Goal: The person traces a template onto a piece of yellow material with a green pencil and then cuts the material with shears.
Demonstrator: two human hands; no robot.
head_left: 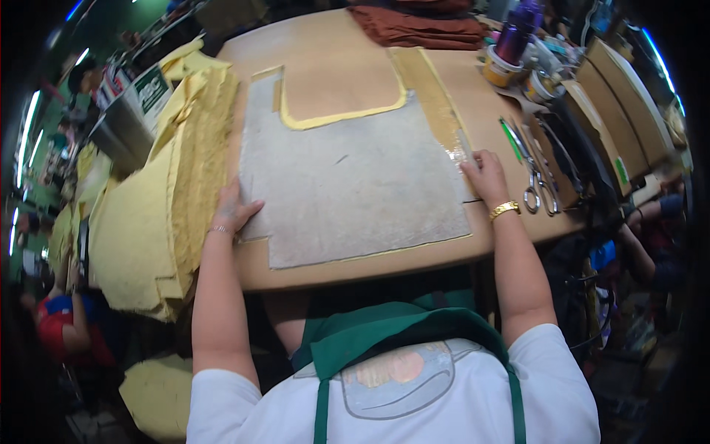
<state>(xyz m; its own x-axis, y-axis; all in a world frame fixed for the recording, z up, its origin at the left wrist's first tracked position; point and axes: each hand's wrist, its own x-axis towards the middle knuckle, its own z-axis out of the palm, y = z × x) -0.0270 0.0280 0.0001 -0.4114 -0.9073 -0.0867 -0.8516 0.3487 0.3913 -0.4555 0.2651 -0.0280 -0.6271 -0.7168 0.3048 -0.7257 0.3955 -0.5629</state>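
Observation:
A large grey sheet with a U-shaped cut-out lies flat on the table in front of me. Yellow material shows along its right side and as a thin rim around the cut-out. My left hand rests on the sheet's left edge, thumb spread apart from the fingers. At the right edge my right hand has its fingers bent and pressed together. A narrow greyish strip shows just beyond those fingertips; whether they grip it or the sheet's edge is hard to see.
A thick stack of yellow cloth hangs over the table's left side. Scissors and a green pen lie at the right, near a cardboard box. Folded rust-brown cloth, tubs and a purple bottle stand behind.

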